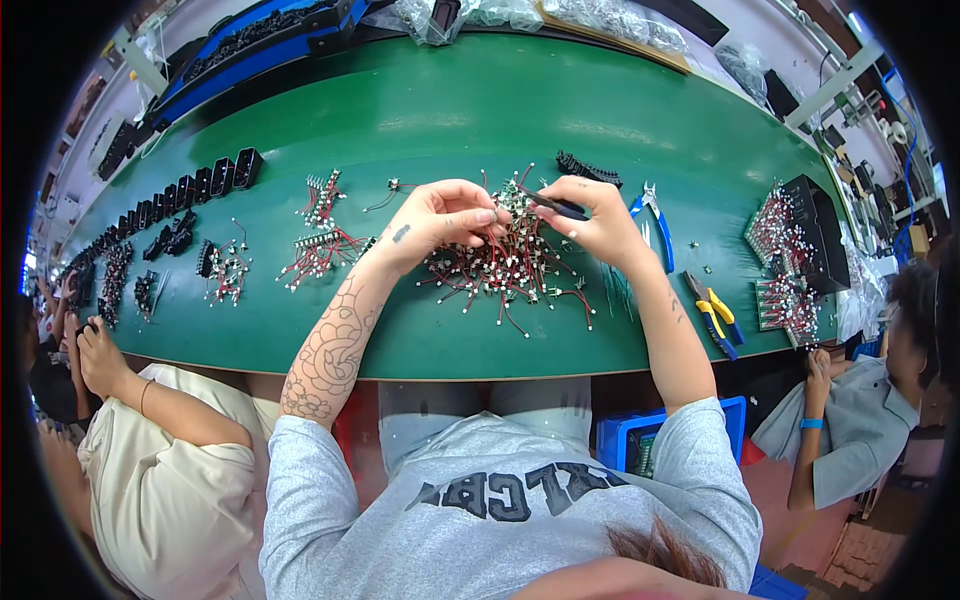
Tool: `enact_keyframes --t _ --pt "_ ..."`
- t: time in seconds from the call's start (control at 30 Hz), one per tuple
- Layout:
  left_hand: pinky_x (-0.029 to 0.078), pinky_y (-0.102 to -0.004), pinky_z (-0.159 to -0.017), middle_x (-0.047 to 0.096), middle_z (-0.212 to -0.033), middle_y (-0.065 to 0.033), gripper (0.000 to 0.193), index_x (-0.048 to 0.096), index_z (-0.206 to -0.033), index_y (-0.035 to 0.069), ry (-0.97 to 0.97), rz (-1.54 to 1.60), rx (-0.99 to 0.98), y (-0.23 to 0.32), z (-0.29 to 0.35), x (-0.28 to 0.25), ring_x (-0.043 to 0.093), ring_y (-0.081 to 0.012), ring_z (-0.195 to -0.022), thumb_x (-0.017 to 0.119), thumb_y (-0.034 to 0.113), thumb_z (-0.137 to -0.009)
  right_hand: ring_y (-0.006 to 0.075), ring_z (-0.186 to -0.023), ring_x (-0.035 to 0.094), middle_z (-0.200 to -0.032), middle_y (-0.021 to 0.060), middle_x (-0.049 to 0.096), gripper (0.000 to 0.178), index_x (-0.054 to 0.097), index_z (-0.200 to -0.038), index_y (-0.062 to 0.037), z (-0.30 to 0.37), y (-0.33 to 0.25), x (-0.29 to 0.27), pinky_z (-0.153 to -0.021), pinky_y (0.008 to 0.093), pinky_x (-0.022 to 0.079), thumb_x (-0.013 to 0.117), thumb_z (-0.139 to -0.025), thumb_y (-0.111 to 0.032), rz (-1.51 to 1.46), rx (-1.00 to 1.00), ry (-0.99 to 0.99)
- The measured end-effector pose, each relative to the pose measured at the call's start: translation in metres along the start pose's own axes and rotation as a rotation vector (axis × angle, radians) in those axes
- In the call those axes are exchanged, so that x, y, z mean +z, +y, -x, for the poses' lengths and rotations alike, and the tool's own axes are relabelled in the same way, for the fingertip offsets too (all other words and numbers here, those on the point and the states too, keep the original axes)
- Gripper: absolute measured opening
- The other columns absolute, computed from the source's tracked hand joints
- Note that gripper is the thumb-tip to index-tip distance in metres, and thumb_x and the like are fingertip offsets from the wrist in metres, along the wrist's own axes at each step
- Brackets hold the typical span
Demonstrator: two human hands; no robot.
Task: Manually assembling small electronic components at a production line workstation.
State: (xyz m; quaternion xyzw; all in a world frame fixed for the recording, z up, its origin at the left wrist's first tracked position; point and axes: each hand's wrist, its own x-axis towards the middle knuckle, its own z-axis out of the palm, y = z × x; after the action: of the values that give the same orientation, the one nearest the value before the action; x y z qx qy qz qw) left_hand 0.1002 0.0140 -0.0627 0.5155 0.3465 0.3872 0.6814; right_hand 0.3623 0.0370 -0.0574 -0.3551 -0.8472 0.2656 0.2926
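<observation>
My left hand (445,218) is closed in a pinch above a pile of small white-ended parts with red and black wires (510,265). A small part sits at its fingertips, mostly hidden by them. My right hand (600,215) grips a slim black pointed tool (560,207), its tip angled left toward my left fingers. Just right of that hand lie blue-handled cutters (655,225). Farther right and nearer me are yellow-and-blue pliers (715,315). A strip of black parts (588,168) rests behind my right hand.
Smaller groups of wired parts (318,255) lie left on the green table (450,100). Black housings (245,168) form a row at far left. At right, a black bin (815,230) stands by more wired parts. Co-workers sit on both sides; a blue crate (612,440) is below the table edge.
</observation>
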Motion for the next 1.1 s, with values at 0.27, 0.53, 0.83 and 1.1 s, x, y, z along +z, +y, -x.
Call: enact_keyframes --t 0.27,0.53,0.83,1.1 --pt "0.059 -0.0227 -0.079 0.073 -0.103 -0.0139 0.015 0.066 -0.105 0.001 0.173 0.109 0.058 -0.001 -0.001 0.009 0.071 -0.0175 -0.091 0.068 0.004 -0.091 0.0231 -0.092 0.062 -0.098 0.0036 0.067 0.032 0.071 -0.105 -0.0111 -0.001 0.003 0.006 -0.087 0.0345 0.048 0.072 -0.074 -0.009 0.408 -0.157 0.243" --pt "0.059 -0.0240 -0.081 0.072 -0.098 -0.0120 0.013 0.066 -0.103 0.000 0.150 -0.019 0.092 -0.008 -0.002 0.009 0.071 -0.0159 -0.088 0.068 0.003 -0.091 0.0218 -0.093 0.061 -0.098 0.0023 0.067 0.033 0.070 -0.106 -0.0127 0.001 -0.001 0.013 -0.089 0.0335 0.047 0.073 -0.073 -0.010 0.409 -0.174 0.190" --pt "0.059 -0.0236 -0.080 0.072 -0.094 -0.0104 0.011 0.066 -0.102 0.000 0.120 -0.025 0.118 -0.012 -0.001 0.008 0.071 -0.0154 -0.086 0.068 0.002 -0.091 0.0217 -0.087 0.062 -0.094 0.0031 0.067 0.029 0.072 -0.102 -0.0110 0.002 -0.001 0.015 -0.083 0.0328 0.048 0.073 -0.073 -0.010 0.396 -0.178 0.164" --pt "0.059 -0.0234 -0.080 0.072 -0.094 -0.0120 0.011 0.066 -0.102 0.001 0.032 0.024 0.055 -0.003 0.000 0.009 0.072 -0.0170 -0.089 0.068 0.003 -0.091 0.0243 -0.079 0.062 -0.088 0.0051 0.068 0.024 0.073 -0.097 -0.0051 0.002 -0.002 0.011 -0.073 0.0324 0.050 0.073 -0.074 -0.008 0.110 -0.060 0.050"
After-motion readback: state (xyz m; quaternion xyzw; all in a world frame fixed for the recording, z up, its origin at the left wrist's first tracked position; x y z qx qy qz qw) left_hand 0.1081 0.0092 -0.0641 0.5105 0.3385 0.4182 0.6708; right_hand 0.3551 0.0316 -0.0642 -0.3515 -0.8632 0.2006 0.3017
